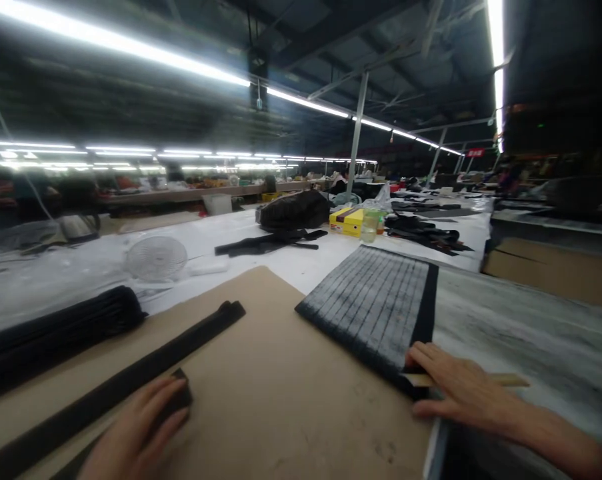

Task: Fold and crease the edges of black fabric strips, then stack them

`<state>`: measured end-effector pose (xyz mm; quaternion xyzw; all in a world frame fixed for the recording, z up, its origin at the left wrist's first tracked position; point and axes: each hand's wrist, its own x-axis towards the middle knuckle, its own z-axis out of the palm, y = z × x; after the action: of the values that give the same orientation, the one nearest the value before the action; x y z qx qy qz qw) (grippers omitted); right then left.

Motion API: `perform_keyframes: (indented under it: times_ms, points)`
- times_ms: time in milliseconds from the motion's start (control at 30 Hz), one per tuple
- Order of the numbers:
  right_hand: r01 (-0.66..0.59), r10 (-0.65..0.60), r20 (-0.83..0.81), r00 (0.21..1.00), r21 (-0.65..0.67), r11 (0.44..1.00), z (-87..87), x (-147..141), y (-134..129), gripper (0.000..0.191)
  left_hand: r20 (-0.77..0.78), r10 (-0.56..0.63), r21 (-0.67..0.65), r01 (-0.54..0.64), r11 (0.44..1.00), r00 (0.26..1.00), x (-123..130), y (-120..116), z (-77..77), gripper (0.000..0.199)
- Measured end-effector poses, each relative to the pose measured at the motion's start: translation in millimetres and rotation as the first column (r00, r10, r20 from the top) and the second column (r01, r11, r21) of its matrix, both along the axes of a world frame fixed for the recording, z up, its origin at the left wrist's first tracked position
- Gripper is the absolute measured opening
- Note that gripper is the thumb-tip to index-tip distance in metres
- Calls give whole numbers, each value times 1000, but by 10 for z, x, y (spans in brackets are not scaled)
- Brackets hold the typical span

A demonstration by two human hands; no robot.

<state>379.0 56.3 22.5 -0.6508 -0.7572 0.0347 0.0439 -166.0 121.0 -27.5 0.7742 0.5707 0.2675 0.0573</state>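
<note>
My left hand, slightly blurred, has its fingers curled over the end of a black strip at the lower left. A longer black strip lies beside it on the brown board. To the right, my right hand grips a thin, flat wooden stick that passes under the palm. Its fingertips are at the near corner of a dark panel with a greyish surface and parallel dark lines. Whether that hand also pinches the panel's edge I cannot tell.
A bundle of black strips lies far left. Beyond the board are a round clear fan-like thing, black pieces, a yellow box and a jar. A grey stained surface extends right.
</note>
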Motion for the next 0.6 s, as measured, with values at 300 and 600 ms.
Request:
perform_keyframes:
  times_ms: [300, 600]
  points:
    - [-135, 145, -213, 966, 59, 989, 21, 88, -132, 14, 262, -627, -175, 675, 717, 734, 3112, -355, 473, 49]
    - [283, -203, -495, 845, 93, 954, 255, 1053, 95, 45, 44, -613, -187, 610, 770, 789, 3528, -325, 261, 37]
